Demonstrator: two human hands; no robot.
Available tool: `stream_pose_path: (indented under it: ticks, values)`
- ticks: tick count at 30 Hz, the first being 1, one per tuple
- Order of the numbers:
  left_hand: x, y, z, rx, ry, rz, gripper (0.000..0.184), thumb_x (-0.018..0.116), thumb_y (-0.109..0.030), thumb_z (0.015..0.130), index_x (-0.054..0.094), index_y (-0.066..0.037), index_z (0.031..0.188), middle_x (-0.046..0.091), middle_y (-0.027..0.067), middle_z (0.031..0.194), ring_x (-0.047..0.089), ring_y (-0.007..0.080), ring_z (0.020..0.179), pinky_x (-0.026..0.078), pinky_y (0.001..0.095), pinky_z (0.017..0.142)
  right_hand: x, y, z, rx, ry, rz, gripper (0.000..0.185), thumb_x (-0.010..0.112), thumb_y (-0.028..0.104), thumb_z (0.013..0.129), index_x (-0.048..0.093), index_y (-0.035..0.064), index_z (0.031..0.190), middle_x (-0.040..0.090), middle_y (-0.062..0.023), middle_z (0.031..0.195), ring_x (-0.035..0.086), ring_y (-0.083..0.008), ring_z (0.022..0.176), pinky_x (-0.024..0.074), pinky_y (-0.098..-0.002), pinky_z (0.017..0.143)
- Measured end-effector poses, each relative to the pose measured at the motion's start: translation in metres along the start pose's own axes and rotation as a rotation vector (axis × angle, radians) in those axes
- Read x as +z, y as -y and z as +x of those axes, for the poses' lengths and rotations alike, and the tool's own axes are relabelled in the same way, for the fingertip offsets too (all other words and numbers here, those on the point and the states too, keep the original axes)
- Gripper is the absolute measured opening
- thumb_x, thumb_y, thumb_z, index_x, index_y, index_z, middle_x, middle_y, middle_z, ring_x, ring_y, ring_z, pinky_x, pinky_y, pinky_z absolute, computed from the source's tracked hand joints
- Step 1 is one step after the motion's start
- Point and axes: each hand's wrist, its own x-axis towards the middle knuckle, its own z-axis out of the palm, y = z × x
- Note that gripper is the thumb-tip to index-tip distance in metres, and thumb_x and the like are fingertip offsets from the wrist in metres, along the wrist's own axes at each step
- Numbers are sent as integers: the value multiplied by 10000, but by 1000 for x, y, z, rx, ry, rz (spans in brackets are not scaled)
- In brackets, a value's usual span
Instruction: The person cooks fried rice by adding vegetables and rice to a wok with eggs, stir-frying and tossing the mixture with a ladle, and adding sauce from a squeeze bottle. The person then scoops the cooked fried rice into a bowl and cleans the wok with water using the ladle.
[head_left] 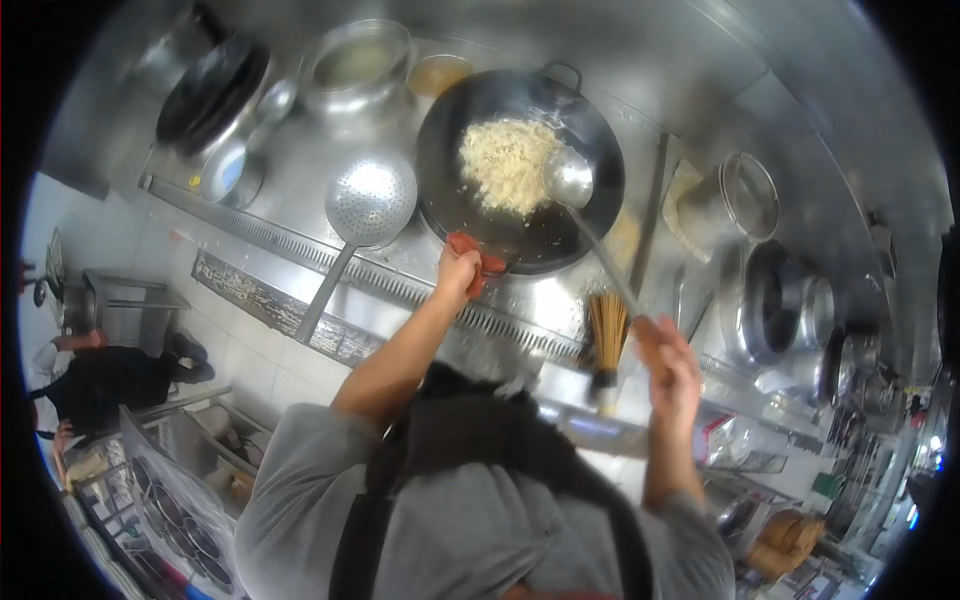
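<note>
A large black wok (450, 200) stands on the steel stove with pale, crumbly food (508, 165) in it. My left hand (460, 272) is closed on a red cloth (484, 264) at the wok's near rim. My right hand (668, 370) grips the wooden handle of a long ladle (610, 265). The ladle's round bowl (568, 178) is inside the wok, against the right side of the food. What part of the wok lies under the cloth is hidden.
A perforated strainer (371, 198) lies left of the wok, its handle over the stove's front edge. Behind are a metal pot (358, 65) and a bowl of orange liquid (438, 74). A bamboo brush (607, 340) stands near my right hand. Another person (125, 380) is far left.
</note>
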Motion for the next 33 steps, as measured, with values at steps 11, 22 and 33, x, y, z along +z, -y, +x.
stream_pose_path:
  ticks: [11,22,33]
  values:
    - [-6,8,15,16,59,135,275,398,35,729,390,-32,996,657,243,820,585,228,554,434,328,432,198,81,159,-966,182,-269,157,627,22,832,511,27,725,508,-57,551,481,-120,473,375,-249,449]
    - [-2,1,8,-34,2,72,283,436,27,755,394,-57,1022,660,233,850,458,148,456,359,292,363,221,57,194,-1061,295,-455,183,691,29,768,563,19,637,560,-32,583,496,-102,523,372,-233,494]
    - [-8,16,11,-50,-25,77,309,440,29,752,427,-37,1054,614,158,804,601,231,636,482,343,507,222,57,198,-863,428,-300,147,661,1,771,566,31,663,534,-17,574,496,-91,520,369,-229,488]
